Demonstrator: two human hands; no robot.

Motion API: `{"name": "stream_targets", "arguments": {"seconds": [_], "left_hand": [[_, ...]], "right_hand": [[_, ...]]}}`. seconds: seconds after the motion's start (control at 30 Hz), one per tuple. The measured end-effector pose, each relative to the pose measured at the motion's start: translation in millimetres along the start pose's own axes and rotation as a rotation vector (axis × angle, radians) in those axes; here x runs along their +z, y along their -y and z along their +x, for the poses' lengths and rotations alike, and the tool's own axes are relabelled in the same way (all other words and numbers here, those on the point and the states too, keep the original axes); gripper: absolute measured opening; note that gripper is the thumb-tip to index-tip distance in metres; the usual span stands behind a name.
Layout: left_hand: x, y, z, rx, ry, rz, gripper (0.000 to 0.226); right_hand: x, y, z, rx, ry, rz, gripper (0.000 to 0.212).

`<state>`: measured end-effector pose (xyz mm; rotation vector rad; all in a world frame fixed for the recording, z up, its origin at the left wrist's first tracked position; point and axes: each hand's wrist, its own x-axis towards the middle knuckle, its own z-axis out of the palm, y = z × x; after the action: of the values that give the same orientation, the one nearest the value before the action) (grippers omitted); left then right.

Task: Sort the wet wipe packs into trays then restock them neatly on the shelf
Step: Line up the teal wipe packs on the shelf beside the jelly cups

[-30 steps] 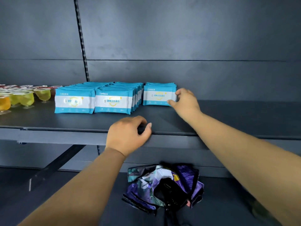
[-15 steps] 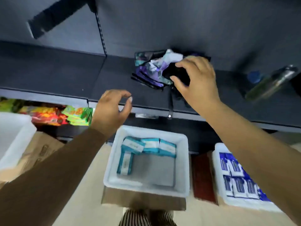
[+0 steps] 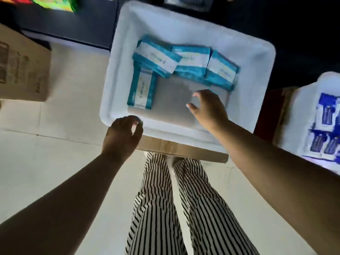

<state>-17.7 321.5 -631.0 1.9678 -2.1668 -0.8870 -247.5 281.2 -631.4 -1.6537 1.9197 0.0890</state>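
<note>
Below you now, where half a second ago the dark shelf and the crumpled purple bag filled the upper frame, your view has tipped straight down onto the white tray and your striped trousers. At left of frame a brown cardboard box lies on the pale floor, with bright green packets at the top edge. Your left hand has dropped to the tray's near rim at centre, fingers loosely curled, holding nothing. Teal wet wipe packs lie along the tray's far side, one more turned lengthwise at its left. Your right hand has left the bag and hovers over the bare tray floor, fingers spread and relaxed, empty. That tray sits on a flat carton. At right, a second white tray holds blue packs.
</note>
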Motion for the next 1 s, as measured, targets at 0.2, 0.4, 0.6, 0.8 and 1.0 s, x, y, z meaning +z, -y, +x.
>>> {"name": "stream_targets", "arguments": {"seconds": [0.2, 0.4, 0.6, 0.8, 1.0], "left_hand": [[58, 26, 22, 0.292, -0.225, 0.244, 0.05], [71, 29, 22, 0.348, -0.423, 0.287, 0.046], [70, 30, 23, 0.364, -0.423, 0.263, 0.043], [72, 33, 23, 0.358, -0.405, 0.254, 0.043], [73, 31, 22, 0.375, -0.431, 0.271, 0.044]], "right_hand": [[75, 25, 44, -0.121, 0.086, -0.002, 0.044], [98, 58, 98, -0.448, 0.136, -0.073, 0.054], [115, 32, 100, -0.453, 0.241, -0.235, 0.065], [117, -2, 51, -0.212, 0.122, -0.129, 0.056], [100, 7, 81, 0.152, 0.007, 0.082, 0.07]]}}
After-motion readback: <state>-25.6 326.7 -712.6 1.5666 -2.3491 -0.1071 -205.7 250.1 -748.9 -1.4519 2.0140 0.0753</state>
